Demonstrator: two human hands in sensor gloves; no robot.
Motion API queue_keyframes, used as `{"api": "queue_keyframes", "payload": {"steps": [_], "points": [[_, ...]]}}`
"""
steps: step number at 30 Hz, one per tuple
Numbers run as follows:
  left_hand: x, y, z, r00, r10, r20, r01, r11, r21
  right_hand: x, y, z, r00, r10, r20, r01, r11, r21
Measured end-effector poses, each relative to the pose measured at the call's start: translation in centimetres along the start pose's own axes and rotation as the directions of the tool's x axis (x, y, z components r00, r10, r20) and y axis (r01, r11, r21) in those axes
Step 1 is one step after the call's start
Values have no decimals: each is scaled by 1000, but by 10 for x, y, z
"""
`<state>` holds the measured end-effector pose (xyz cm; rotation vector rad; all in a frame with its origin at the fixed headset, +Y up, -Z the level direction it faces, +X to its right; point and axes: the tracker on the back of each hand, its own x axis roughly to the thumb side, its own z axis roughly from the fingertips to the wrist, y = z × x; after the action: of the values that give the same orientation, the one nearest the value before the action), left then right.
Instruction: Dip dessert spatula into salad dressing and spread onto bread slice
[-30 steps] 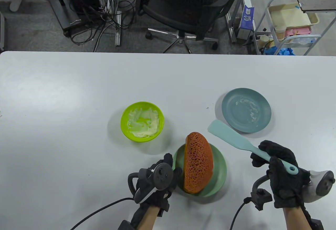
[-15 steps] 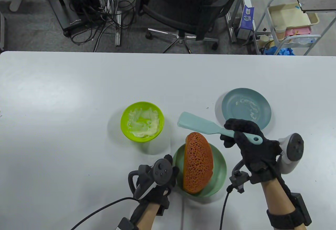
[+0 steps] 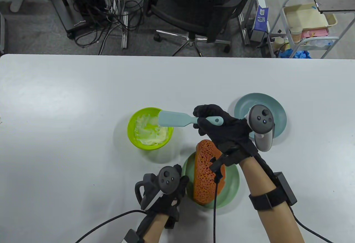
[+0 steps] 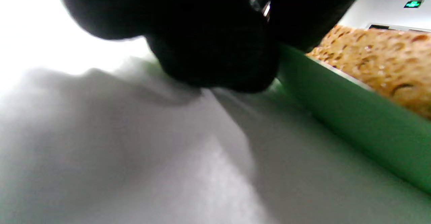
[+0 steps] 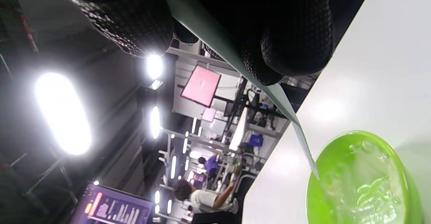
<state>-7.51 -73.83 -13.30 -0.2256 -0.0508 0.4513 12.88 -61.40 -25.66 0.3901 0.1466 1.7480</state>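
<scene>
My right hand [image 3: 213, 123] grips the handle of a light teal spatula [image 3: 173, 119]. Its blade reaches over the right rim of the lime green bowl [image 3: 133, 137] of pale dressing [image 3: 155, 137]. In the right wrist view the spatula [image 5: 286, 106] runs edge-on down to the rim of the bowl [image 5: 414, 190]. An orange-brown bread slice [image 3: 203, 168] lies on a green plate [image 3: 231, 183]. My left hand [image 3: 172, 187] rests against the plate's left rim. In the left wrist view its fingers [image 4: 215, 52] touch the plate [image 4: 353, 123] below the bread [image 4: 380, 59].
A blue-grey plate [image 3: 280, 115] with dressing smears sits at the right, partly behind my right hand's tracker [image 3: 262, 127]. An office chair [image 3: 199, 7] and a cart [image 3: 307, 23] stand beyond the table's far edge.
My right hand has carried the spatula leftward and away from me, from beside the bread to the lime bowl's rim. My left hand stays at the green plate.
</scene>
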Motion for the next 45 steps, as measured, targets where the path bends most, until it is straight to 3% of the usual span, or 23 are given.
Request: {"api": "queue_keyframes", "payload": {"steps": [9,21,45], "points": [[-2,0,0,1000,21,-1,-21,1000,9,-16,38,-33,992,2,-126,15,991,130],[-3,0,-1,999,47,-3,-47,999,-13,-37,65,-49,978,56,-201,-24,987,158],[-5,0,-2,998,69,-14,-69,997,-16,-25,28,-35,961,149,-234,-125,985,117]]}}
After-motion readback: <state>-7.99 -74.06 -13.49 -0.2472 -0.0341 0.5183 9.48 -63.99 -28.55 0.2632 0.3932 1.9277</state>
